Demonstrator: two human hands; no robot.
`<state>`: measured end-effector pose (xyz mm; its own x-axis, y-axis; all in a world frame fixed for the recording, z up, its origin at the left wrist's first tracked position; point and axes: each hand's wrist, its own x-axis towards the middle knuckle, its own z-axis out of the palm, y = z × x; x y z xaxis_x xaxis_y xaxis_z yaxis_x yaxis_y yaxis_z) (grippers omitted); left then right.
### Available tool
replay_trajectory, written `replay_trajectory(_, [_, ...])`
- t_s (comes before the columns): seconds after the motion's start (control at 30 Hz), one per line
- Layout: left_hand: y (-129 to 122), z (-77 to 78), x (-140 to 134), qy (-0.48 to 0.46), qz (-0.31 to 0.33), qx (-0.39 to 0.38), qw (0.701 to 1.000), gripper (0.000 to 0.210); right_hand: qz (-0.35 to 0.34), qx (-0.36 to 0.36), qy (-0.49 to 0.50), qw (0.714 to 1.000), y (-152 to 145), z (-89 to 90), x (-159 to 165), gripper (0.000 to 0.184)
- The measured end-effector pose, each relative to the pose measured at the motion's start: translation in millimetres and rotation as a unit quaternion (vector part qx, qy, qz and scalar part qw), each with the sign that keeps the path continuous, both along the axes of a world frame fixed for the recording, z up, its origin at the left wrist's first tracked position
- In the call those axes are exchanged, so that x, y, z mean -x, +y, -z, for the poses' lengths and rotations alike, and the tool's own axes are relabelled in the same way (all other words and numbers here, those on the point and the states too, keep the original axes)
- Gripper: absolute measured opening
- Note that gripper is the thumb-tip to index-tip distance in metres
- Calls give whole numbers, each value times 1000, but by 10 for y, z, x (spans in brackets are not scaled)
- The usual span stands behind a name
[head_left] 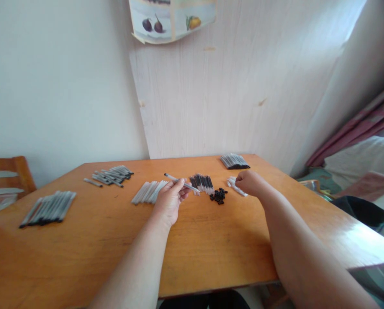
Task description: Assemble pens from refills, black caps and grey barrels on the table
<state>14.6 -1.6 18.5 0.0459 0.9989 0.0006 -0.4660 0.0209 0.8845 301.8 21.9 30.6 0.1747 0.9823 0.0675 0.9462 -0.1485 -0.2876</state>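
Observation:
My left hand [171, 196] pinches a pen [179, 180] with a dark end at its upper left, holding it slantwise above the table. To the left of that hand lies a row of clear white pen barrels [146, 192]. My right hand [251, 182] is closed over a small pile of white pen caps [233, 183]; its fingertips are hidden, so what they grip does not show. Between my hands lie a bundle of ink refills [202, 182] with dark ink and a heap of small black plugs [219, 196].
Finished-looking pens lie in a loose pile [113, 175] at the back left, in a row [48, 209] at the far left, and in a stack [234, 161] at the back right. The wooden table [207, 249] meets the wall; a wooden chair [10, 176] stands left.

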Motion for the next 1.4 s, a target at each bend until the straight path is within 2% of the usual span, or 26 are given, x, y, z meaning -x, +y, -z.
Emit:
replay_trajectory(0.23, [1,3,1,5,0,-3,1000,25,26,56,-25,998,51,69,-98,21])
replay_trajectory(0.57, [2,-5,4,11,-2,0,1000,26,13,93,-58,994,104,147,-108,23])
replay_trajectory(0.93, [-1,-10,6,8,-1,0,1000,26,12,108,-61,992,112,142,-123,22])
replay_trajectory(1.27, [3,-2,9,13,-2,0,1000,26,-34,133,-64,988,26,80,14,14])
replay_trajectory(1.4, [8,0,8,16,-5,-3,1000,27,-34,110,-41,993,46,93,-15,13])
